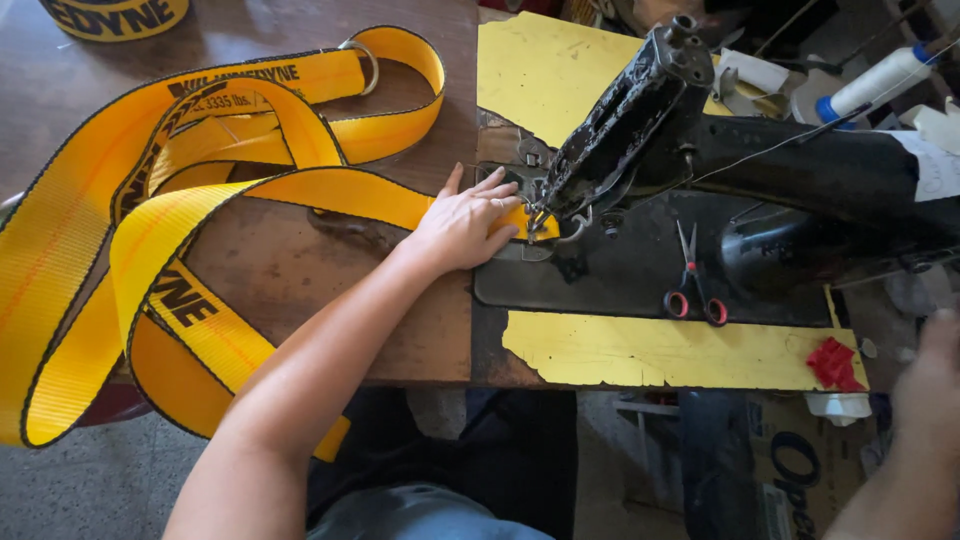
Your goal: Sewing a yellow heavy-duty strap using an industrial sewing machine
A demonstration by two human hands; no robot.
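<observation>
Yellow webbing strap (pixel 330 190) under spread left hand (pixel 462 224) at sewing machine (pixel 640 130), blurred right hand (pixel 925 385) unclear

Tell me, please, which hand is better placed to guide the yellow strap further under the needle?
Left. The left hand lies flat on the yellow strap beside the sewing machine needle. The right hand is blurred at the frame's right edge, apart from the strap.
</observation>
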